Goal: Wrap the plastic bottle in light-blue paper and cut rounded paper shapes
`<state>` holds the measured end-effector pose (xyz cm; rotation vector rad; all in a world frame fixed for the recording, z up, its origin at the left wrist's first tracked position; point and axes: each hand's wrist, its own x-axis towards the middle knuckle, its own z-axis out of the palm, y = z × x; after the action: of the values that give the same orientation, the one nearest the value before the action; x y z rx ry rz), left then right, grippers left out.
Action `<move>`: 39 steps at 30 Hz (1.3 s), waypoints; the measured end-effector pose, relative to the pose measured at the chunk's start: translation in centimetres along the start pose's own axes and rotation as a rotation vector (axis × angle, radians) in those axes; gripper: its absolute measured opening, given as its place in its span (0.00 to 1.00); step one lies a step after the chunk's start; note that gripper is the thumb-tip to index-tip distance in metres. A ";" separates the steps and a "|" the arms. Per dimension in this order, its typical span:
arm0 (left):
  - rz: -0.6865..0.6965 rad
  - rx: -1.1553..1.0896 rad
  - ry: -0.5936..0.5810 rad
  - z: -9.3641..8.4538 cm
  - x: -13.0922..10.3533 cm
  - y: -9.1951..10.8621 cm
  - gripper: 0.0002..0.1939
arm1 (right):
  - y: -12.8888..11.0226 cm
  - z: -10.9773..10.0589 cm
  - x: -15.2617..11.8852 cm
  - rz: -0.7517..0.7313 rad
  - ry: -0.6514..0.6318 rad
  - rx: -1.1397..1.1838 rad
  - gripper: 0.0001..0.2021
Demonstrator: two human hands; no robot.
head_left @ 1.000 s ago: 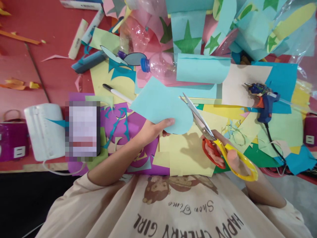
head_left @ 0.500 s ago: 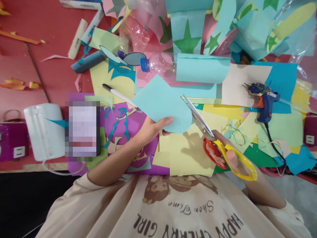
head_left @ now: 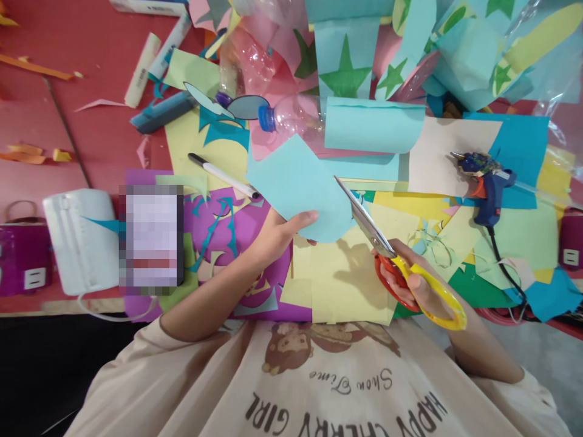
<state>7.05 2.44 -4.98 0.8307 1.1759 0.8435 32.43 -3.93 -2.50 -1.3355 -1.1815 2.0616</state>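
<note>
My left hand [head_left: 289, 233] pinches a light blue piece of paper [head_left: 303, 185] by its lower edge, thumb on top. The paper has a straight-sided corner at the top and a rounded edge at the lower right. In my right hand [head_left: 405, 273] are scissors [head_left: 376, 237] with one yellow and one red handle loop. Their blades point up and left, close together, along the paper's right edge; I cannot tell whether they touch it. Just beyond the paper lies a plastic bottle [head_left: 298, 118] with a blue cap, its body wrapped in light blue paper [head_left: 373, 125].
A blue glue gun [head_left: 492, 191] with a cord lies at the right. A black-and-white marker [head_left: 223, 175] is left of the paper. Farther left are a phone [head_left: 152, 237] and a white box-like device [head_left: 82, 243] with a cable. Coloured sheets and scraps cover the table.
The light blue paper has shifted slightly right and turned a little, uncovering more of the marker. The scissor blades have closed together, and the handles have drawn slightly nearer each other.
</note>
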 end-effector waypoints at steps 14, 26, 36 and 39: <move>0.169 -0.028 0.350 -0.6 1.3 -0.2 0.15 | -0.5 -0.4 0.4 -0.038 0.079 0.167 0.35; 0.290 0.158 0.252 -0.4 1.4 0.0 0.34 | -0.9 -0.3 0.3 0.007 0.024 0.177 0.36; 0.209 0.174 0.313 0.0 0.5 0.7 0.27 | -0.7 -1.0 -0.3 -0.032 -0.079 0.169 0.35; 0.254 0.166 0.316 -0.2 0.8 0.7 0.23 | -0.5 -1.1 -0.3 -0.019 -0.057 0.176 0.35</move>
<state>6.91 3.44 -4.71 1.0230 1.4514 1.1267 33.52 -3.44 -2.12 -1.1870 -1.0046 2.1474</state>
